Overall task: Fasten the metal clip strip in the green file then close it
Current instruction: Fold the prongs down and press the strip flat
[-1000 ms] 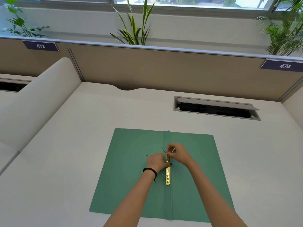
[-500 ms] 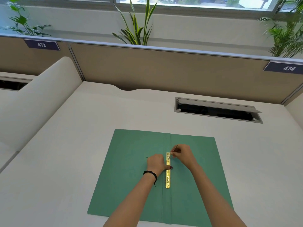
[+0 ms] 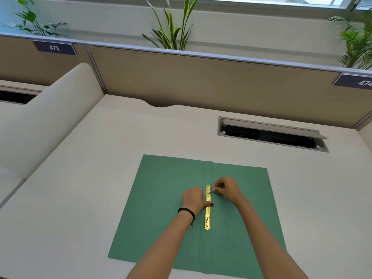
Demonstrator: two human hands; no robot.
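Observation:
The green file lies open and flat on the white desk, its spine fold running toward me. A gold metal clip strip lies along the spine. My left hand rests on the file just left of the strip, its thumb pressing the strip's middle. My right hand sits at the strip's far end and pinches a thin metal prong that sticks up and to the right. A second thin prong shows to the left of my left hand.
A recessed cable tray with a raised lid is set in the desk behind the file. A tan partition walls the back, a curved white divider the left. Plants stand beyond the partition.
The strip has gone from half hidden under my hands to lying flat along the spine. My right hand has shifted slightly right with the prong, and my left thumb now presses the strip.

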